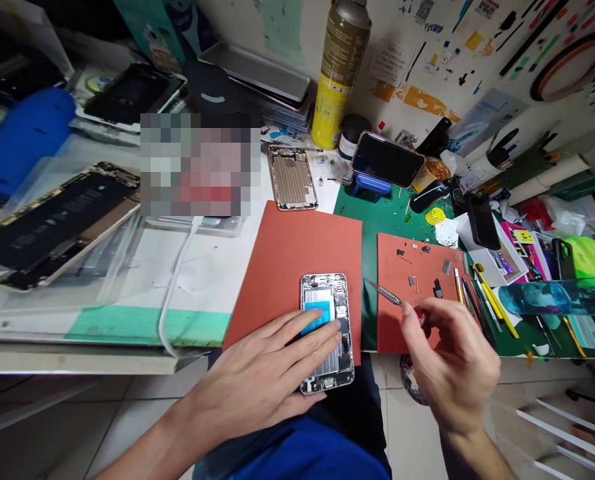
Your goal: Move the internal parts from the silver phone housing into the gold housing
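An opened phone body (347, 333) with blue and silver inside lies upright on a reddish-brown mat (312, 240) at the table's front edge. My left hand (272, 360) rests over its left side, fingers spread slightly across the middle of the phone, thumb near its lower edge. To the right, my right hand (452, 360) is raised by a second reddish mat (392, 267) and pinches a screwdriver (390, 295), whose thin tip points up and left towards the phone. Small dark parts (438, 288) lie on that second mat.
Behind the mat lies an empty phone housing (293, 179). A yellow spray can (334, 80) and a propped phone (387, 159) stand at the back. An opened phone (52, 223) and white cable (172, 287) are left; tweezers, brushes and a blue bottle (557, 297) are right.
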Available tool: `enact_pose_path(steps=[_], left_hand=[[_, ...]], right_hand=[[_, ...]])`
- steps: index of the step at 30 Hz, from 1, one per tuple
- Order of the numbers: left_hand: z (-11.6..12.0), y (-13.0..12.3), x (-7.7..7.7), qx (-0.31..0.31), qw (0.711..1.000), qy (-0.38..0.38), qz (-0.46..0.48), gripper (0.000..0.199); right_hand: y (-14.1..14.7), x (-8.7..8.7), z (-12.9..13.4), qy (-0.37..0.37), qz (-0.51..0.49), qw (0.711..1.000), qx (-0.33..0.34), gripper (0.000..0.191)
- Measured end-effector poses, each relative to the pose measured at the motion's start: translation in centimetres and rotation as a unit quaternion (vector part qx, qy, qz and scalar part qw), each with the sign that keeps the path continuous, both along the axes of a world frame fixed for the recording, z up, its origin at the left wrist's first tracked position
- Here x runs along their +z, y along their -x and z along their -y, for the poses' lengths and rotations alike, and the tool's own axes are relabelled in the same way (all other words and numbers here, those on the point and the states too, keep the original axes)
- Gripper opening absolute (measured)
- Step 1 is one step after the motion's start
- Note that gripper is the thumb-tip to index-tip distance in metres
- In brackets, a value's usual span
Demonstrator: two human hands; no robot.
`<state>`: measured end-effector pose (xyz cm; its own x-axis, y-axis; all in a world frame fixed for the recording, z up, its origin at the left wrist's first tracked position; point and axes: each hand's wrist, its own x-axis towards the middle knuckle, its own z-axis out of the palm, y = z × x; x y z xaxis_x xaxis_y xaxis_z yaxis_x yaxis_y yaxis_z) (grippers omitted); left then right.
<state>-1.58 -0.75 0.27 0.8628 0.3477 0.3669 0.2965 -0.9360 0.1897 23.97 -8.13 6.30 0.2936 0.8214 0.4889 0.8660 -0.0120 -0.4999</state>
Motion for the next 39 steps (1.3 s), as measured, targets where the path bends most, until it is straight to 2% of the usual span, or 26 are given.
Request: enact_pose_path(steps=[3, 6, 11, 15, 19, 24, 28, 33, 39], left_hand=[[0.0, 0.0, 0.0, -0.001, 1.0, 0.004, 0.005, 0.057], [0.1, 0.0, -0.1, 0.003, 1.0, 0.007, 0.014, 0.055], [0.2, 0.0, -0.5, 0.021, 0.999, 0.014, 0.026, 0.055], [0.3, 0.2, -0.7, 0.025, 0.999, 0.02, 0.032, 0.056], [0.4, 0.3, -0.8, 0.029, 0.999, 0.022, 0.035, 0.056], [0.3, 0.2, -0.8, 0.025, 0.998, 0.034, 0.037, 0.056], [0.3, 0.1, -0.8, 0.026, 0.998, 0.04, 0.042, 0.056], [0.3, 0.1, -0.7, 0.025, 0.998, 0.029, 0.048, 0.055], [0.3, 0.1, -0.6, 0.031, 0.998, 0.027, 0.046, 0.055]], right_hand=[[-0.8, 1.1, -0.2, -0.068, -0.035, 0.997, -0.002, 0.014], [-0.7, 1.6, -0.4, -0.111, 0.018, 0.994, 0.009, 0.026], [0.3, 1.1, -1.9, -0.085, 0.078, 0.988, 0.099, 0.031], [0.6, -0.4, -3.0, -0.047, 0.031, 0.988, 0.141, 0.029], [0.3, -1.4, -2.5, 0.022, -0.02, 0.988, 0.149, 0.043], [0.3, -1.4, -1.0, 0.0, -0.069, 0.984, 0.166, 0.06], [0.6, -1.6, -0.7, -0.009, -0.044, 0.979, 0.197, 0.06], [0.6, -2.1, -0.9, -0.013, -0.029, 0.981, 0.194, 0.062], [0.6, -2.0, -0.9, -0.014, -0.022, 0.982, 0.189, 0.058]])
